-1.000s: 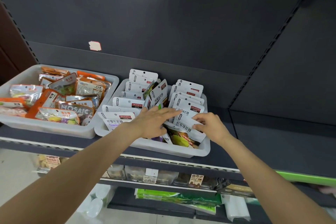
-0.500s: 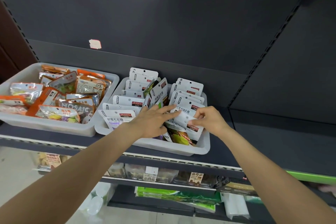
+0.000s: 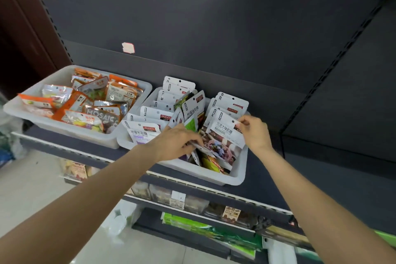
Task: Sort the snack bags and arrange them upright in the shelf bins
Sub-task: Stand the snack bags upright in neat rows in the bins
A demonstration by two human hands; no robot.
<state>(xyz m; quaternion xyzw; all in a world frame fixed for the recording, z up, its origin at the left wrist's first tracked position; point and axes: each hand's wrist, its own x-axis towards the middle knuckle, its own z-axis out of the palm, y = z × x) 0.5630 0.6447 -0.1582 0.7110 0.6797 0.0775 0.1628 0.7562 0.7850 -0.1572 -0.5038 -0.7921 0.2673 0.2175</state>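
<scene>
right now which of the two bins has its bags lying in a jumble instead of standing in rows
The left bin, full of orange and clear bags heaped flat at all angles. In the right bin, where both hands work, most of the white-topped bags stand in rows.

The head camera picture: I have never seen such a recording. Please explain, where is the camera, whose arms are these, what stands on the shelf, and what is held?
No machine is here. A person wears one wide-angle camera on the head, so you look forward and down along that person's own two bare arms.

On the dark shelf stand two pale plastic bins. The left bin holds orange and clear snack bags lying jumbled. The right bin holds white-topped bags, mostly standing in rows.

The right hand pinches the top corner of the front chocolate candy bag and holds it up in the right bin. The left hand reaches into the same bin, its fingers curled round a small bag lying low beside that one.

Below are further shelves with other goods.
</scene>
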